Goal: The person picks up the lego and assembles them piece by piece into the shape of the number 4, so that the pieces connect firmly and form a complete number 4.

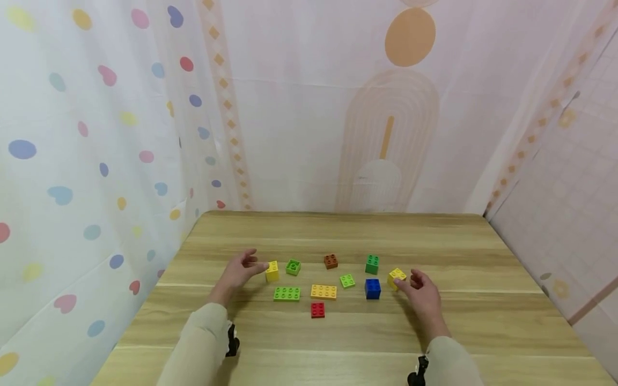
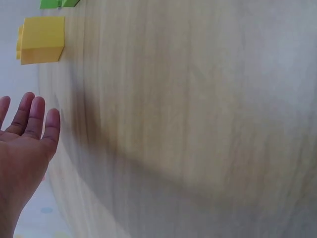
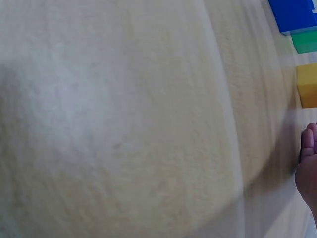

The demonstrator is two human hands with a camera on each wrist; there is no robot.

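My left hand [image 1: 243, 269] reaches in from the left, its fingers loosely spread and its thumb tip right at a tall yellow brick [image 1: 272, 271]. In the left wrist view a gap shows between that hand's fingertips [image 2: 35, 106] and the yellow brick [image 2: 42, 39]. On the right, my right hand [image 1: 421, 292] is beside a second yellow brick [image 1: 397, 278], the thumb overlapping it in the head view. The right wrist view shows this hand's fingers just short of the yellow brick [image 3: 308, 85]. Neither hand grips anything. A blue brick [image 1: 372, 288] stands left of the right hand's brick.
Between the hands lie a lime brick [image 1: 293, 267], a brown brick [image 1: 330, 261], a green brick [image 1: 372, 264], a small lime brick [image 1: 347, 281], a long lime brick [image 1: 287, 294], a long yellow-orange brick [image 1: 323, 291] and a red brick [image 1: 317, 310]. Curtains [image 1: 299, 107] hang behind the wooden table [image 1: 338, 354].
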